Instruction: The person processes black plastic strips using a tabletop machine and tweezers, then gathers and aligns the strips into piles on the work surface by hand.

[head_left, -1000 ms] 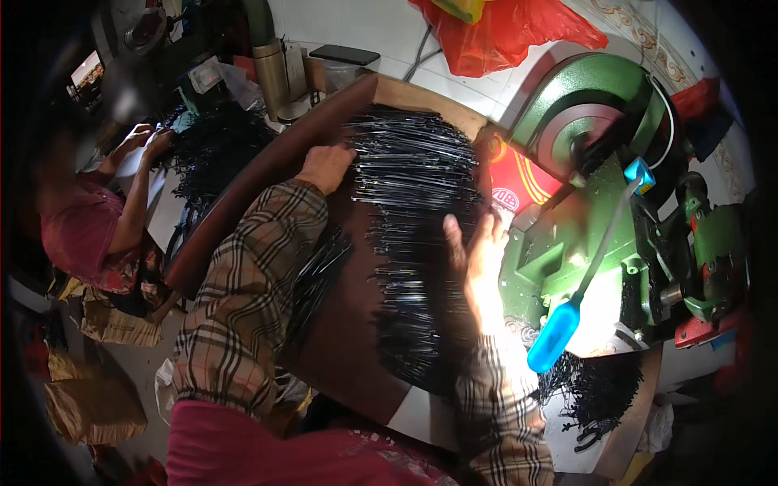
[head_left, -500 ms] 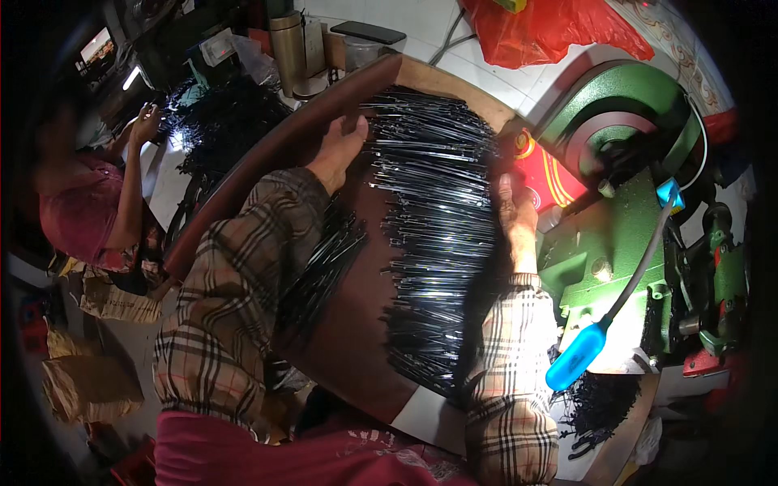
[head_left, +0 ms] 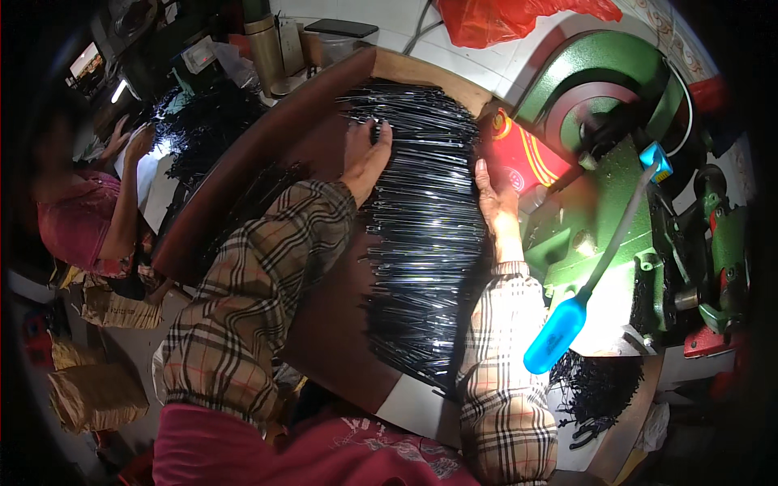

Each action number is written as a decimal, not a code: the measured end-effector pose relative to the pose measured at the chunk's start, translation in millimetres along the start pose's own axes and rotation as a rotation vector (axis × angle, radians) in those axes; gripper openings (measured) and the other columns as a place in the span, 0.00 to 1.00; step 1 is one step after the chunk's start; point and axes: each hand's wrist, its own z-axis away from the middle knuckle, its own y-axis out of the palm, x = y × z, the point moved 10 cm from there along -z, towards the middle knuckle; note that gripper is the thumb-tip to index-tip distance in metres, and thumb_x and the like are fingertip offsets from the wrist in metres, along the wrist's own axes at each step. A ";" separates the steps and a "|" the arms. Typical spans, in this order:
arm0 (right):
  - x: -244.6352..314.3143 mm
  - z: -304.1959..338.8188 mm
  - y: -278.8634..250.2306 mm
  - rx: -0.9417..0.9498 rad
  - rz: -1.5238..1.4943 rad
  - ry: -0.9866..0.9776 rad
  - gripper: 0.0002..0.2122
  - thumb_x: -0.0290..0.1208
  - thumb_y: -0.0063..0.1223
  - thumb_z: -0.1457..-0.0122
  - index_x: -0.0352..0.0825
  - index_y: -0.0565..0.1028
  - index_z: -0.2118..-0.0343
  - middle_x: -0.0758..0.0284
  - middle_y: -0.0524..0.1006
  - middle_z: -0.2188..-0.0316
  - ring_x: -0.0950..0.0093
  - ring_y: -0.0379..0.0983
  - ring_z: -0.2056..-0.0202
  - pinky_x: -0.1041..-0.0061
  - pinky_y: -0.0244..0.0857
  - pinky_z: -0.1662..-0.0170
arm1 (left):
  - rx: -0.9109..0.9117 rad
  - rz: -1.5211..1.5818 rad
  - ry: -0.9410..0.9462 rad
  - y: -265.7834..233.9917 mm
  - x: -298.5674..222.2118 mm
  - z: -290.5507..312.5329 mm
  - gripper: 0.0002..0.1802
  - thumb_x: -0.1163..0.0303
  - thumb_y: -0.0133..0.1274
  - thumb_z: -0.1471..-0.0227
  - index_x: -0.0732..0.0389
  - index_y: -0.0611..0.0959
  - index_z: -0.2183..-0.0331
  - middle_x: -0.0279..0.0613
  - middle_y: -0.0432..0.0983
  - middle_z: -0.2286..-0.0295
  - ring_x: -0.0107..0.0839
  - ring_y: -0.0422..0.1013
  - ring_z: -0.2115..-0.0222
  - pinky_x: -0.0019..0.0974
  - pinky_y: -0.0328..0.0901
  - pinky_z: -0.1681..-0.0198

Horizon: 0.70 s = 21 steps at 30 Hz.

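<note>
A wide row of thin black rods [head_left: 425, 219] lies crosswise on a brown board [head_left: 324, 304], their shiny lengths stacked from far to near. My left hand [head_left: 366, 159] rests against the left ends of the rods near the far part of the row, thumb and fingers apart. At the right ends, my right hand [head_left: 498, 198] lies alongside the row with its thumb stretched upward; its other fingers are partly hidden. Neither hand grips a rod. More dark rods [head_left: 271, 182] show beyond my left sleeve, in shadow.
A red container [head_left: 527, 154] and a green machine [head_left: 600, 219] stand at the right, with a blue lamp [head_left: 557, 336] on a bendable neck. A raised brown edge [head_left: 267, 134] borders the board. At the far left a co-worker [head_left: 85, 211] handles a black pile [head_left: 203, 121].
My left hand has moved right and slightly nearer, onto the left ends of the rods. My right hand stays by the right ends. The whole view has shifted a little.
</note>
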 end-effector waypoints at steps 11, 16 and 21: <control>-13.5 9.5 0.0 -0.037 -0.250 0.065 0.28 0.56 0.43 0.41 0.32 0.73 0.53 0.54 0.77 0.59 0.61 0.72 0.54 0.70 0.61 0.49 | 0.109 0.289 -0.003 13.6 2.8 33.2 0.36 0.47 0.43 0.41 0.62 0.57 0.42 0.46 0.58 0.46 0.37 0.55 0.44 0.39 0.51 0.41; -10.3 12.3 -9.5 -0.096 -0.113 0.063 0.30 0.57 0.43 0.41 0.31 0.72 0.51 0.52 0.76 0.59 0.58 0.71 0.53 0.69 0.61 0.49 | 0.113 0.117 -0.153 21.2 9.6 42.2 0.49 0.37 0.38 0.45 0.71 0.49 0.41 0.61 0.51 0.43 0.50 0.49 0.41 0.45 0.47 0.39; -13.4 12.7 -23.6 -0.105 0.105 0.118 0.34 0.62 0.40 0.43 0.31 0.70 0.49 0.47 0.74 0.57 0.54 0.69 0.51 0.65 0.59 0.46 | 0.085 0.101 -0.180 31.3 7.6 52.3 0.49 0.41 0.40 0.44 0.74 0.48 0.41 0.63 0.47 0.42 0.51 0.46 0.39 0.44 0.46 0.38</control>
